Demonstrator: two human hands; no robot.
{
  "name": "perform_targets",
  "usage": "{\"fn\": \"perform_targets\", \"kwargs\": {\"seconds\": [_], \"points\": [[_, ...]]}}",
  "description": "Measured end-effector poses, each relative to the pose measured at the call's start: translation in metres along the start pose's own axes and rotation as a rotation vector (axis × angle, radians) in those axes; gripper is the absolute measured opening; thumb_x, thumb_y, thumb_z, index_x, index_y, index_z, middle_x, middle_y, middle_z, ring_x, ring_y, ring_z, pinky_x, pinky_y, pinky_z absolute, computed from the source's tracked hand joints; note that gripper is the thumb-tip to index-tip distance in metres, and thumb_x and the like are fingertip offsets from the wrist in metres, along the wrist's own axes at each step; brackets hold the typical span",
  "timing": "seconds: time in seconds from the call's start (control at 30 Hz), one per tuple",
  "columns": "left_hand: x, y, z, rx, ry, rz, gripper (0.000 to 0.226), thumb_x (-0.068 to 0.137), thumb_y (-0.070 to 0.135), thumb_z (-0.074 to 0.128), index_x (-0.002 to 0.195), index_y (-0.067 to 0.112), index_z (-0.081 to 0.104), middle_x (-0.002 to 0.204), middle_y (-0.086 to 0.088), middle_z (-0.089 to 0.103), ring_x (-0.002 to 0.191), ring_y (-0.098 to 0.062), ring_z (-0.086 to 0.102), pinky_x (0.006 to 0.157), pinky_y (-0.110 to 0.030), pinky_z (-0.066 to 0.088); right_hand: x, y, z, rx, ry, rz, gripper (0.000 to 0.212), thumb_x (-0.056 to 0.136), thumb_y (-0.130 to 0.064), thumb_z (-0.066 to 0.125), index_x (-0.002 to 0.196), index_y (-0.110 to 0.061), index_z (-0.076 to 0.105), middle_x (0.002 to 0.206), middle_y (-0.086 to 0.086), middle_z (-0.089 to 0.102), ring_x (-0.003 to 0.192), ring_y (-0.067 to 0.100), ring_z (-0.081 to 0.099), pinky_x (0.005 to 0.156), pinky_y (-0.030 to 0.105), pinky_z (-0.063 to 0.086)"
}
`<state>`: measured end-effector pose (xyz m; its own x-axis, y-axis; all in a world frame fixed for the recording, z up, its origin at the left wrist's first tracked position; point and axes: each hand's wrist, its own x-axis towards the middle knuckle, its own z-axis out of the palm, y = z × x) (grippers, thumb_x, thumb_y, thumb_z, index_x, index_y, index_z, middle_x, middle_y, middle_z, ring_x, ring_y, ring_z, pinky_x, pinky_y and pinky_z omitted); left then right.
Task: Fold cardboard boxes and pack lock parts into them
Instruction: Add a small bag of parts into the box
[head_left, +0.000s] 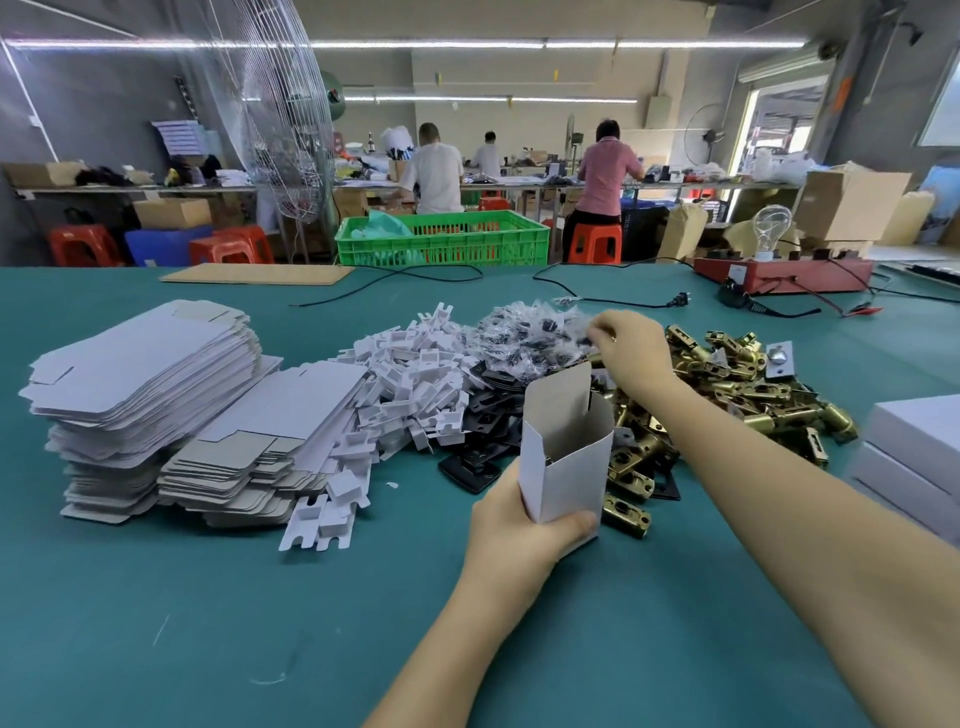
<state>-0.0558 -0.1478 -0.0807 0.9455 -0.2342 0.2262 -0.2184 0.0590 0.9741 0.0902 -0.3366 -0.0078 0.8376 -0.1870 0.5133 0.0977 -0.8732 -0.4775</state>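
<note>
A green table (156, 623) fills the near half of the scene. On its left stands a tall stack of flat box blanks (140, 395), with a lower, slumped stack (260, 441) just to its right. From there a row of part piles runs rightward: white card inserts (410, 374), black plates (483, 421), small clear bags (530, 332) farther back, and brass latches (727, 395) on the right. White closed boxes (914, 457) sit at the right edge. At the far right a red tester (784, 273) carries a bulb (772, 228), and black cables trail from it. Beyond the table stand a green crate (441, 239) and red stools (three people work with their backs turned).

The left hand (519, 525) grips the lower end of an open white box (566, 452), fingers and thumb curled round it; the box is held upright, top flap raised, near the middle of the table before the plates and latches. The right hand (628, 348) reaches over the bags, fingertips pinched together on a bag, though the exact hold is too small to confirm.
</note>
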Motion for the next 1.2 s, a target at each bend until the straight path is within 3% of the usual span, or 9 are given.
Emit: {"fn": "perform_targets", "kwargs": {"seconds": [0.07, 0.2, 0.37, 0.43, 0.53, 0.7, 0.83, 0.97, 1.2], "points": [[-0.001, 0.001, -0.001, -0.002, -0.004, -0.005, 0.039, 0.061, 0.018, 0.076, 0.093, 0.038, 0.069, 0.091, 0.017, 0.073, 0.082, 0.001, 0.067, 0.07, -0.015, 0.053, -0.014, -0.008, -0.021, 0.133, 0.074, 0.052, 0.022, 0.097, -0.024, 0.053, 0.102, -0.01, 0.07, 0.1, 0.008, 0.067, 0.088, 0.017, 0.054, 0.076, 0.026, 0.036], [0.001, 0.004, -0.002, -0.099, -0.009, -0.054, 0.045, 0.057, 0.013, 0.078, 0.1, 0.024, 0.068, 0.092, 0.006, 0.075, 0.085, -0.007, 0.07, 0.066, -0.019, 0.055, -0.057, -0.018, -0.076, 0.472, 0.117, 0.149, 0.011, 0.094, -0.024, 0.059, 0.092, -0.017, 0.066, 0.078, -0.004, 0.065, 0.075, 0.013, 0.06, 0.07, 0.024, 0.046], [-0.002, 0.008, 0.003, -0.004, -0.096, -0.077, 0.042, 0.058, 0.014, 0.078, 0.099, 0.017, 0.068, 0.097, -0.006, 0.074, 0.093, -0.021, 0.069, 0.081, -0.038, 0.057, -0.107, -0.034, -0.141, 0.691, -0.081, 0.077, 0.005, 0.087, -0.017, 0.068, 0.092, -0.017, 0.067, 0.078, -0.002, 0.072, 0.072, 0.009, 0.066, 0.065, 0.022, 0.048], [-0.003, 0.008, 0.004, 0.046, -0.143, -0.064, 0.041, 0.06, 0.014, 0.077, 0.099, 0.016, 0.069, 0.098, -0.006, 0.073, 0.094, -0.022, 0.068, 0.084, -0.041, 0.055, -0.118, -0.044, -0.155, 0.685, -0.195, -0.047, 0.006, 0.086, -0.013, 0.069, 0.089, -0.018, 0.068, 0.08, -0.003, 0.073, 0.075, 0.009, 0.066, 0.066, 0.018, 0.049], [-0.005, 0.007, 0.004, 0.039, -0.173, -0.067, 0.045, 0.059, 0.016, 0.08, 0.102, 0.021, 0.068, 0.094, 0.006, 0.075, 0.09, -0.01, 0.069, 0.073, -0.023, 0.054, -0.127, -0.056, -0.157, 0.605, -0.317, -0.155, 0.007, 0.087, -0.011, 0.067, 0.089, -0.018, 0.068, 0.083, -0.004, 0.073, 0.077, 0.007, 0.067, 0.07, 0.014, 0.05], [-0.007, 0.009, 0.003, 0.008, -0.203, -0.071, 0.046, 0.062, 0.014, 0.08, 0.105, 0.022, 0.067, 0.094, 0.009, 0.075, 0.086, -0.004, 0.069, 0.069, -0.015, 0.051, -0.13, -0.062, -0.136, 0.344, -0.271, -0.267, 0.006, 0.09, -0.016, 0.066, 0.092, -0.014, 0.071, 0.098, -0.003, 0.065, 0.089, 0.002, 0.059, 0.075, 0.012, 0.04], [-0.006, 0.008, 0.003, -0.006, -0.21, -0.069, 0.047, 0.063, 0.013, 0.079, 0.106, 0.023, 0.067, 0.098, 0.006, 0.075, 0.091, -0.007, 0.069, 0.073, -0.018, 0.052, -0.13, -0.06, -0.128, 0.301, -0.317, -0.249, 0.008, 0.09, -0.015, 0.064, 0.094, -0.014, 0.071, 0.11, 0.0, 0.061, 0.11, 0.011, 0.054, 0.086, 0.025, 0.046], [-0.004, 0.006, 0.002, -0.013, -0.217, -0.063, 0.047, 0.063, 0.012, 0.079, 0.108, 0.023, 0.067, 0.098, 0.005, 0.074, 0.092, -0.008, 0.068, 0.074, -0.018, 0.052, -0.13, -0.06, -0.128, 0.196, -0.379, -0.268, 0.011, 0.091, -0.014, 0.062, 0.097, -0.014, 0.071, 0.108, 0.001, 0.063, 0.105, 0.014, 0.056, 0.091, 0.038, 0.047], [-0.004, 0.006, 0.003, -0.008, -0.183, -0.054, 0.035, 0.064, 0.02, 0.08, 0.096, 0.031, 0.071, 0.099, 0.003, 0.074, 0.092, -0.011, 0.068, 0.078, -0.022, 0.054, -0.134, -0.061, -0.128, 0.228, -0.344, -0.234, 0.013, 0.091, -0.024, 0.063, 0.103, -0.02, 0.066, 0.102, -0.013, 0.062, 0.101, 0.008, 0.059, 0.084, 0.021, 0.047]]}}
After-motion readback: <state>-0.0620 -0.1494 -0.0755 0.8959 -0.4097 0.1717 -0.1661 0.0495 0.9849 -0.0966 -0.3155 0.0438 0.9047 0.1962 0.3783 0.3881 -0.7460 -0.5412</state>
